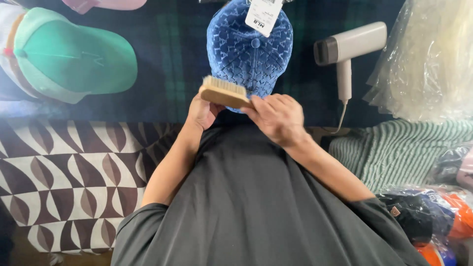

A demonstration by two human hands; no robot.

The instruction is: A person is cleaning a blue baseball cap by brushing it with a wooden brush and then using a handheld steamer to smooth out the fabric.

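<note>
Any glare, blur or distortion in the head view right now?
Head view: sharp on the blue cap and wooden brush; glare on the clear plastic bag at right; wide-angle bending near the edges, around the green cap; lower left corner dim.

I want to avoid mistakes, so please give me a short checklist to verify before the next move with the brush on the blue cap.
1. Wooden brush held by both left hand and right hand: ok.
2. Bristles face away from the person, toward the blue cap: ok.
3. Bristles touching the cap: cannot tell.
4. Paper tag lies on the cap's far part, away from the brush: ok.
5. Handheld steamer lies apart, right of the cap: ok.
</note>
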